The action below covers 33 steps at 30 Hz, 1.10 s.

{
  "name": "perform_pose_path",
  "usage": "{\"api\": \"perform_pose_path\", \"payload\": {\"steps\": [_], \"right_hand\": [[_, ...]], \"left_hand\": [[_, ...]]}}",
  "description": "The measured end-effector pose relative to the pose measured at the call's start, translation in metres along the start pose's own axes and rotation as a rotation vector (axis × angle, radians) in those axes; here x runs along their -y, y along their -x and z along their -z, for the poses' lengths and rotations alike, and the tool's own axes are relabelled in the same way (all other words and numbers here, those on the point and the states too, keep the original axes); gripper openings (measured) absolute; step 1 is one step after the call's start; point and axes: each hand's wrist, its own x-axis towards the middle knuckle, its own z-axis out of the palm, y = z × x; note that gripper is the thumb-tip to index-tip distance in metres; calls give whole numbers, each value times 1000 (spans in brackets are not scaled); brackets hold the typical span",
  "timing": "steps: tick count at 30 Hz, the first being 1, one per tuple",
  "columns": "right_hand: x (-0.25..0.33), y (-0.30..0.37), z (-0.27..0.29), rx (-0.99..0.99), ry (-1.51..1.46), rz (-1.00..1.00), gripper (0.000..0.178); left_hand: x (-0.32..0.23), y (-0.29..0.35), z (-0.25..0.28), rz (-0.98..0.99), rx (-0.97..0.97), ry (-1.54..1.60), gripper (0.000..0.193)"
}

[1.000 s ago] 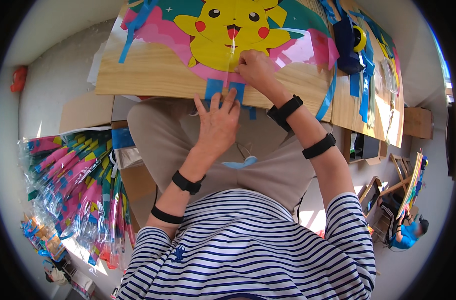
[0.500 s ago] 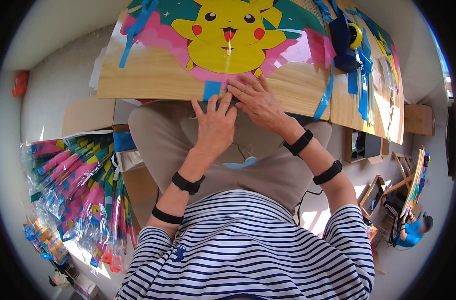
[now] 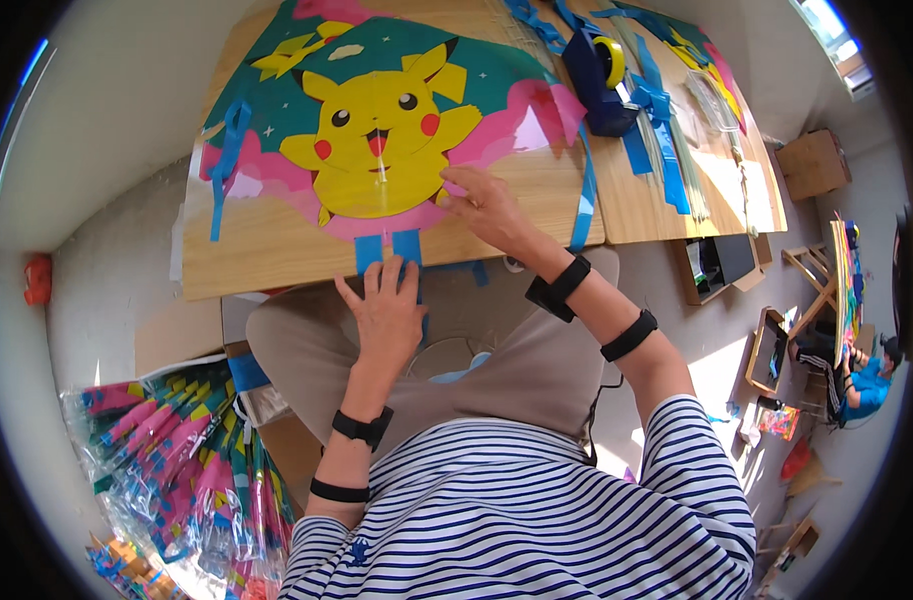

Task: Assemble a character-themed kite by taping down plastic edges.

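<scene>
A printed plastic sheet [image 3: 517,120], kite-like, lies on the wooden table [image 3: 277,265]. It shows a yellow cartoon figure [image 3: 372,185] on pink and green. Two blue tape strips run from its bottom tip toward the front edge, a left strip [image 3: 369,252] and a right strip [image 3: 407,243]. My left hand [image 3: 382,315] has its fingers spread, with fingertips on the lower ends of the strips. Over the sheet, by the figure's lower right, my right hand [image 3: 492,215] has curled fingers with the tips together. Whatever is between them is too small to make out.
A dark blue tape dispenser [image 3: 597,95] with a yellow roll stands at the back right, near thin sticks and hanging blue tape [image 3: 667,150]. Folded printed sheets in clear plastic [image 3: 177,450] fill the lower left. At far right, a person in blue [image 3: 867,385] sits by another table.
My right hand has left the table edge beside my left hand and moved up and right over the sheet. A second blue strip now shows beside the first. The view has shifted.
</scene>
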Motion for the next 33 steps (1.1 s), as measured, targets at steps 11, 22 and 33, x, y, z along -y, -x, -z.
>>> {"api": "perform_pose_path", "payload": {"steps": [11, 22, 33], "right_hand": [[-136, -46, 241, -772, 51, -708, 45], [-111, -53, 252, -602, -435, -808, 31], [-131, -23, 236, -670, -599, -691, 24]], "left_hand": [[-10, -7, 5, -18, 65, -3, 67], [-7, -3, 9, -2, 79, -22, 69], [-9, -3, 10, 0, 73, -8, 67]]}}
